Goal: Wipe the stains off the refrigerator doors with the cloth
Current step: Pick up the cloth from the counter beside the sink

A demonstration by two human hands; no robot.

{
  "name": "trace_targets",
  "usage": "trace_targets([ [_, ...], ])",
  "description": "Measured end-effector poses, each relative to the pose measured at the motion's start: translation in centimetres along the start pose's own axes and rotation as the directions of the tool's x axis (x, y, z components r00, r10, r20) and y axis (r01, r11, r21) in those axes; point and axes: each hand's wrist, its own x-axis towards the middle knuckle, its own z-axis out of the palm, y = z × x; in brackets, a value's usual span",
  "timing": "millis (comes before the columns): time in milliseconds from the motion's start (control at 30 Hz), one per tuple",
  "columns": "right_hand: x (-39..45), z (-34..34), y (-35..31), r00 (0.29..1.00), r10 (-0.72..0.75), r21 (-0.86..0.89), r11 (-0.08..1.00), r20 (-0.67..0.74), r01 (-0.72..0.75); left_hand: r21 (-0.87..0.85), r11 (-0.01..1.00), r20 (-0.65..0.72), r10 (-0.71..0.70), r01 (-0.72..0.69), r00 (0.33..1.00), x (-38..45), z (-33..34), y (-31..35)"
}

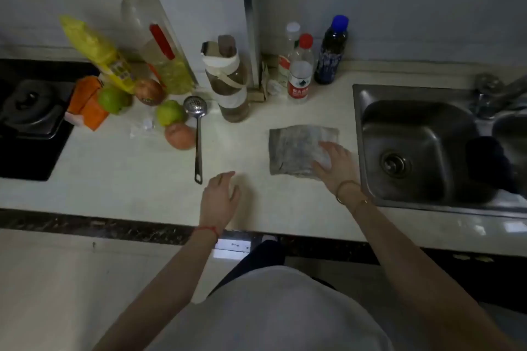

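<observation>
Taking the sink [370,134] as the landmark: far to its left sits a gas burner [31,108], then fruit [114,100], oil bottles [168,65] and a slotted ladle [196,134] on the pale table [114,179]. Nearer the sink, the left hand [219,196] hovers over bare table with relaxed, slightly spread fingers, holding nothing. Just left of the sink's rim lies the cloth [296,148], spread flat in a rough rectangle, grey and mottled, its edges a little rumpled. The right hand [333,165] rests on the cloth's sink-side corner, fingers straight and laid flat, not gripping. The cloth looks thin, limp and light, possibly damp; it should bunch easily, so gathering it from that corner or pinching up the middle ought to lift it cleanly. No refrigerator door can be surely made out.
</observation>
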Motion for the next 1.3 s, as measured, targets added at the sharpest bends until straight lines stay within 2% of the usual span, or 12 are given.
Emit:
trace_targets([
  [67, 2.8, 1.0, -1.0, 0.989, 0.048, -0.155, 0.988, 0.14, -0.026, 0.128, 0.991, 0.102, 0.022, -0.035, 0.995, 1.2, 0.3, -0.3],
  [133, 4.9, 2.1, -1.5, 0.976, 0.088, -0.236, 0.971, 0.201, -0.039, 0.229, 0.971, 0.198, 0.022, -0.068, 0.98, 1.7, 1.1, -0.8],
  [233, 6.0, 4.0, -1.5, 0.973, 0.101, -0.353, 0.935, 0.208, -0.021, 0.253, 0.964, 0.213, 0.026, -0.08, 0.977, 1.9, 1.5, -1.2],
  [400, 5.6, 5.0, -1.5, 0.986, 0.103, -0.417, 0.908, 0.132, -0.039, 0.244, 0.968, 0.239, 0.005, -0.065, 0.971, 1.9, 1.6, -1.4],
  [500, 5.0, 5.3, -1.9, 0.981, 0.131, -0.475, 0.879, 0.143, -0.048, 0.239, 0.969, 0.247, 0.0, -0.06, 0.969, 2.0, 1.5, -1.6],
  [633, 4.1, 5.6, -2.2, 0.98, 0.058, -0.396, 0.918, 0.192, 0.023, 0.206, 0.978, 0.21, -0.018, -0.026, 0.977, 1.6, 1.4, -1.3],
  [733, 3.6, 4.6, -2.1, 0.976, 0.023, -0.201, 0.979, 0.219, 0.022, 0.158, 0.987, 0.187, -0.023, -0.007, 0.982, 0.7, 1.0, -1.3],
  [833, 2.2, 3.5, -1.7, 0.97, 0.013, -0.061, 0.998, 0.244, 0.002, -0.061, 0.988, 0.092, -0.134, 0.14, 0.987, -1.6, 0.4, -1.1],
  [933, -0.4, 2.7, -0.9, 0.952, -0.011, -0.018, 1.0, 0.307, 0.017, -0.278, 0.912, 0.075, -0.291, 0.3, 0.954, -5.1, -0.1, -1.0],
  [1067, -4.3, 2.4, -0.2, 0.912, -0.079, 0.001, 0.996, 0.403, 0.086, -0.397, 0.78, 0.059, -0.504, 0.484, 0.862, -12.5, 1.6, -1.6],
  [1167, -6.9, 2.7, -0.8, 0.839, -0.154, -0.021, 0.981, 0.521, 0.193, -0.533, 0.556, 0.079, -0.718, 0.638, 0.691, -19.8, 4.2, -1.9],
  [1300, -10.0, 4.1, -2.7, 0.738, -0.27, 0.013, 0.943, 0.618, 0.334, -0.681, 0.223, 0.144, -0.893, 0.697, 0.426, -29.8, 7.7, -2.1],
])
